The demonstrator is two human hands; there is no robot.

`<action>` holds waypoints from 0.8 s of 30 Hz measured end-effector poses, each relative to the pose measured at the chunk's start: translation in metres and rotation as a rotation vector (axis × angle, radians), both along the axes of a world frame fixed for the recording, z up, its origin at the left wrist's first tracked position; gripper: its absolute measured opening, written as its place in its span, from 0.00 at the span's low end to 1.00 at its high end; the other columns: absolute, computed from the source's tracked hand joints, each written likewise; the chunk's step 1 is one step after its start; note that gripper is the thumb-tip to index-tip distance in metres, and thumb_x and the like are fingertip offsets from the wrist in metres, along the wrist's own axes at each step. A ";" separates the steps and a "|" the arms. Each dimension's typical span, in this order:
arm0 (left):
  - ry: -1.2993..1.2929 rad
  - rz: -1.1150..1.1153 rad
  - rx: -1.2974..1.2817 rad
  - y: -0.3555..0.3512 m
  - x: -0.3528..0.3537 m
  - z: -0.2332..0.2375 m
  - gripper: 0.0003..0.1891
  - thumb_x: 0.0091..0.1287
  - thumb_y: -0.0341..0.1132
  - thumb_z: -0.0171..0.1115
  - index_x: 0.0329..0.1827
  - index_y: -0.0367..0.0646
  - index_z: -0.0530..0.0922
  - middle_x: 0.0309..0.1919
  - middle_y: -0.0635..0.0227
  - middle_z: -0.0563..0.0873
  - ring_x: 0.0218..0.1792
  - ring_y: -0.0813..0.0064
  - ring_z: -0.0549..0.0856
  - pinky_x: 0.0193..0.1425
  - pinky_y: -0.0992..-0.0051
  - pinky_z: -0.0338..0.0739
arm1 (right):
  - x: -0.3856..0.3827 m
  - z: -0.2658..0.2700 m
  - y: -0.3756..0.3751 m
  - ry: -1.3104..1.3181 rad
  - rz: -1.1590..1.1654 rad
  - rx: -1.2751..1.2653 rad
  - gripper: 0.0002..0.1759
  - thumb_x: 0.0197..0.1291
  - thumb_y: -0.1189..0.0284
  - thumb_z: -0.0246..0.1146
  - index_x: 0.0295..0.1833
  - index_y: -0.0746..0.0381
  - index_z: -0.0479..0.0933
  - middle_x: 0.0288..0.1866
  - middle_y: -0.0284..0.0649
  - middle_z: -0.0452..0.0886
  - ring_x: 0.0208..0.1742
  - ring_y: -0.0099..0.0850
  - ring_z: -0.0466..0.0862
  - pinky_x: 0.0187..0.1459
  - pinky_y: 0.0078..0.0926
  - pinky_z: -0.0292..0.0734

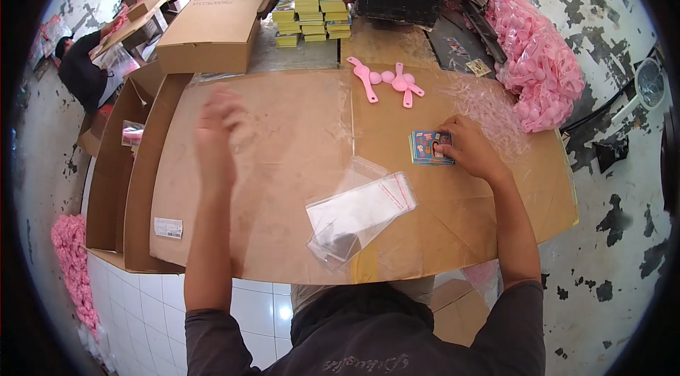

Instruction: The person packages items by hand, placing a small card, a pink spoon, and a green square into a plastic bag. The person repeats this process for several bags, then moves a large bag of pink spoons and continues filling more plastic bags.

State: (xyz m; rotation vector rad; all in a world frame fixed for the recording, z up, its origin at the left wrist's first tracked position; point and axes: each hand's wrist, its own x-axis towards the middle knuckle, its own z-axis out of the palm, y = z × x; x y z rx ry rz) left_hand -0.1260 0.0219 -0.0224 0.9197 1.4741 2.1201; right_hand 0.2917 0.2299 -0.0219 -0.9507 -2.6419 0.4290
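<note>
On the table (460,223), right hand (473,155) pinches thin, light, probably slippery cards (423,147), best held by their edges; left hand (216,133) blurred, grip unclear.

Cardboard sheet (460,227) — bags (361,209), cards (423,148), spoons (368,82)

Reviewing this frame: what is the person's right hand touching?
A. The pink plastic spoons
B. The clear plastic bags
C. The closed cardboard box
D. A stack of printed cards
D: the right hand has its fingers on the stack of printed cards, while the pink spoons and clear plastic bags lie apart from it.
</note>
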 end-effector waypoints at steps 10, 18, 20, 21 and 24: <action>0.953 -0.360 -0.478 0.002 0.111 -0.035 0.13 0.63 0.37 0.78 0.43 0.40 0.85 0.37 0.66 0.83 0.34 0.69 0.85 0.43 0.71 0.81 | -0.006 0.017 -0.003 0.165 -0.086 -0.195 0.07 0.64 0.76 0.71 0.46 0.65 0.82 0.44 0.42 0.87 0.45 0.34 0.86 0.51 0.35 0.78; 0.230 -0.547 -0.389 0.004 0.118 -0.034 0.11 0.68 0.27 0.75 0.49 0.37 0.82 0.37 0.73 0.85 0.37 0.88 0.82 0.40 0.81 0.78 | -0.061 0.018 -0.063 0.268 0.550 -0.539 0.08 0.68 0.73 0.66 0.49 0.64 0.82 0.48 0.42 0.87 0.46 0.34 0.87 0.53 0.32 0.80; 0.172 -0.596 -0.475 0.006 0.112 -0.033 0.13 0.69 0.28 0.74 0.54 0.36 0.81 0.38 0.72 0.87 0.38 0.85 0.84 0.42 0.80 0.80 | -0.070 0.011 -0.072 0.069 0.491 -0.543 0.09 0.66 0.74 0.66 0.50 0.64 0.82 0.49 0.43 0.87 0.47 0.35 0.87 0.52 0.32 0.81; 0.143 -0.619 -0.516 0.007 0.107 -0.032 0.14 0.70 0.28 0.73 0.56 0.36 0.81 0.39 0.71 0.87 0.39 0.84 0.85 0.44 0.80 0.80 | -0.073 0.010 -0.074 0.012 0.473 -0.511 0.10 0.64 0.76 0.65 0.50 0.65 0.82 0.47 0.43 0.87 0.47 0.36 0.88 0.50 0.32 0.82; -0.031 -0.688 -0.264 0.010 0.094 -0.031 0.16 0.73 0.28 0.70 0.60 0.36 0.79 0.40 0.67 0.89 0.42 0.78 0.89 0.47 0.77 0.84 | -0.068 0.008 -0.065 0.200 0.535 -0.483 0.10 0.64 0.76 0.65 0.50 0.65 0.81 0.45 0.43 0.88 0.47 0.36 0.88 0.51 0.31 0.82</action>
